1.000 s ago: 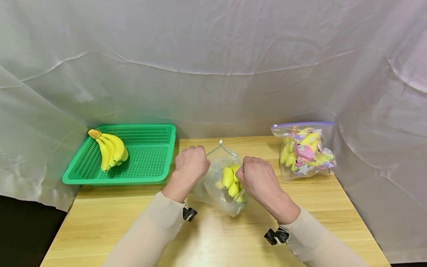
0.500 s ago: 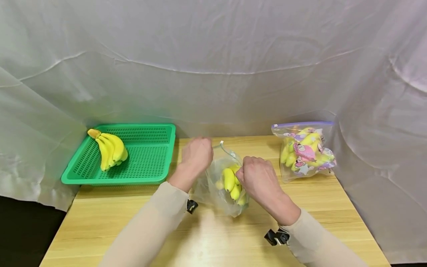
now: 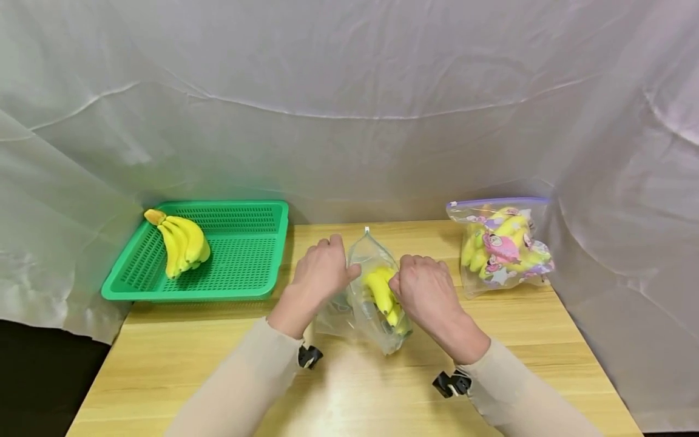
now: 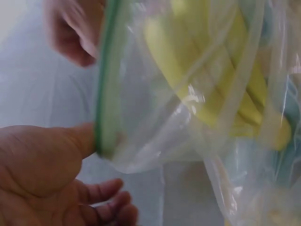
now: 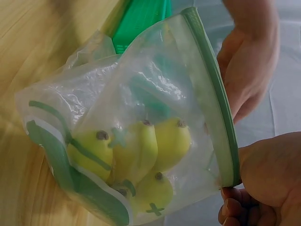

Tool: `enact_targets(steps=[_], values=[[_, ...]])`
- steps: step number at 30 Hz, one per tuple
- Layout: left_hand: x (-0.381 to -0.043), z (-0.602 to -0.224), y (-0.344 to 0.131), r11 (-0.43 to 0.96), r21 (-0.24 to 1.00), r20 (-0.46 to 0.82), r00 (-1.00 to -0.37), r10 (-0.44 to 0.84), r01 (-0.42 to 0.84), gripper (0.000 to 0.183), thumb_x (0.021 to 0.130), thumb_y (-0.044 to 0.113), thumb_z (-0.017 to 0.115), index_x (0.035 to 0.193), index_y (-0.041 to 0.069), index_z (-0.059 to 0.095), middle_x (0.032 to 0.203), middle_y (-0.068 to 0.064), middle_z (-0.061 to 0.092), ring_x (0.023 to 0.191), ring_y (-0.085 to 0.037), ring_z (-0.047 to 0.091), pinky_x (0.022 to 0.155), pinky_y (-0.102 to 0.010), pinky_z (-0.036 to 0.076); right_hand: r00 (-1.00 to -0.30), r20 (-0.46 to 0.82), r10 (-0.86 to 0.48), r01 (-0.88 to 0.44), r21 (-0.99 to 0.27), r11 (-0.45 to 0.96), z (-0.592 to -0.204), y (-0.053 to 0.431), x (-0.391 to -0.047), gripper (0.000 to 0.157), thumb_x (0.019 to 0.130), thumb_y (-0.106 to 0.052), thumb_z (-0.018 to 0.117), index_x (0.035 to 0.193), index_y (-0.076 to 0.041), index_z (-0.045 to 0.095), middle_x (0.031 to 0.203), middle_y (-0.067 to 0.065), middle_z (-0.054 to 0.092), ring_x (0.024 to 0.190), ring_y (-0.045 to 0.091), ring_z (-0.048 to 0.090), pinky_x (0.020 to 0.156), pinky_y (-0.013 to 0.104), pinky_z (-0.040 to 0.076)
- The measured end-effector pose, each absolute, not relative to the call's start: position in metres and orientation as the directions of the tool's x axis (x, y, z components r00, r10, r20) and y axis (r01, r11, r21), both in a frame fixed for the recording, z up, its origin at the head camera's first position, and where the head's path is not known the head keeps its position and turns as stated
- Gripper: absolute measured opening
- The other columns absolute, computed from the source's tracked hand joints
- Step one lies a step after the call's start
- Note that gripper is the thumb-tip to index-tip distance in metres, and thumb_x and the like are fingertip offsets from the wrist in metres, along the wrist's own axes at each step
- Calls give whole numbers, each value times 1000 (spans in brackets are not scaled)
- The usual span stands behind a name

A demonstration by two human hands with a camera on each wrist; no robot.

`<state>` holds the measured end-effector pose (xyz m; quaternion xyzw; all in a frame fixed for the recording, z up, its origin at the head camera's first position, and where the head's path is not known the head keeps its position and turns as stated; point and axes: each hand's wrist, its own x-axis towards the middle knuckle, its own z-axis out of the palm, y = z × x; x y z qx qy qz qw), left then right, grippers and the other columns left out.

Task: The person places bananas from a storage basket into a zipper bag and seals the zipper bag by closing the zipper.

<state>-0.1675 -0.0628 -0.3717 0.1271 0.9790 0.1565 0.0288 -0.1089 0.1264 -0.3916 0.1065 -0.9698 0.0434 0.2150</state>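
Observation:
A clear zip bag (image 3: 377, 309) with a green zip rim stands open-mouthed between the hands, a bunch of bananas (image 3: 381, 293) inside it. The right hand (image 3: 428, 291) pinches the end of the rim between thumb and curled fingers, as the right wrist view shows. On the other side is the left hand (image 3: 317, 273), its thumb (image 4: 82, 139) stretched out to the rim and touching it. The left hand's other fingers (image 4: 106, 190) lie loosely apart from the thumb, below the rim. The bag's green print (image 5: 80, 179) faces the right wrist camera.
A green basket (image 3: 278, 255) sits at the back left, holding another banana bunch (image 3: 182, 243). At the back right leans a purple-rimmed printed zip bag (image 3: 502, 249) with bananas inside. Grey cloth (image 3: 349, 158) hangs behind the wooden table (image 3: 349, 400).
The left hand has loosened from the bag's rim, its thumb now stretched away from the fingers. The bag's mouth and bananas have shifted slightly; the right hand keeps its grip.

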Motion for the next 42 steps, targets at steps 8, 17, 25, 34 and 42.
enact_targets(steps=[8, 17, 25, 34, 42], values=[[-146, -376, -74, 909, 285, 18, -949, 313, 305, 22, 90, 31, 59, 85, 10, 56, 78, -4, 55, 71, -22, 53, 65, -38, 48, -868, 441, -227, -238, 30, 971, -390, 130, -106, 22, 82, -12, 51, 64, -12, 39, 57, 1, 36, 52, 20, 34, 53, 30, 21], [-151, -392, -81, 917, 291, 22, -960, 278, 273, 18, 88, 28, 61, 80, 12, 56, 76, -2, 55, 70, -22, 55, 66, -38, 48, -803, 505, -317, -291, 133, 947, -399, 135, -105, 24, 82, -12, 48, 62, -14, 35, 58, -2, 24, 53, 19, 30, 56, 33, 27], [-148, -396, -82, 916, 282, 0, -955, 296, 284, 18, 89, 28, 60, 80, 12, 55, 74, -1, 54, 66, -19, 52, 61, -34, 45, -799, 488, -352, -314, 161, 936, -409, 137, -103, 27, 83, -16, 50, 62, -15, 32, 58, -3, 20, 51, 17, 24, 52, 33, 26], [-143, -395, -83, 925, 246, -10, -953, 302, 290, 23, 90, 32, 62, 88, 9, 61, 78, -4, 57, 69, -21, 53, 63, -37, 48, -837, 437, -329, -315, 108, 943, -406, 136, -99, 27, 84, -16, 52, 63, -14, 36, 59, -3, 22, 51, 18, 27, 54, 31, 22], [-150, -405, -89, 954, 210, -76, -969, 235, 215, 32, 91, 39, 64, 98, 7, 65, 84, -6, 64, 74, -23, 59, 65, -39, 51, -904, 334, -267, -292, -28, 956, -405, 135, -99, 24, 81, -14, 52, 63, -15, 37, 57, -1, 33, 52, 18, 31, 56, 30, 21]])
